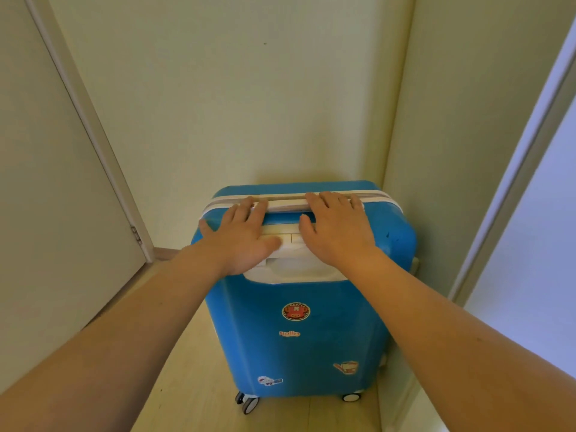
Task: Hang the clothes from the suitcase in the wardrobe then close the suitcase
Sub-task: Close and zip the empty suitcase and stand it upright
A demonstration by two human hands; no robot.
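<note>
1. The walls (218,88) form a pale corner, with a door (46,182) at left.
2. The blue suitcase (296,338) stands upright and shut on its wheels (249,404) on the wooden floor (193,400), tucked into that corner.
3. The left hand (246,241) lies flat on the suitcase top, fingers (249,207) spread and gripping nothing.
4. The right hand (336,232) rests likewise, palm down, fingers extended over the white handle (291,238).
5. Stickers (295,311) dot the front.

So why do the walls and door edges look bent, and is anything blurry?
Head view: the wide-angle lens bows the door frame and stretches both forearms at the edges; lighting is soft and even, with faint shadow behind the suitcase; its stickers look slightly soft.
</note>
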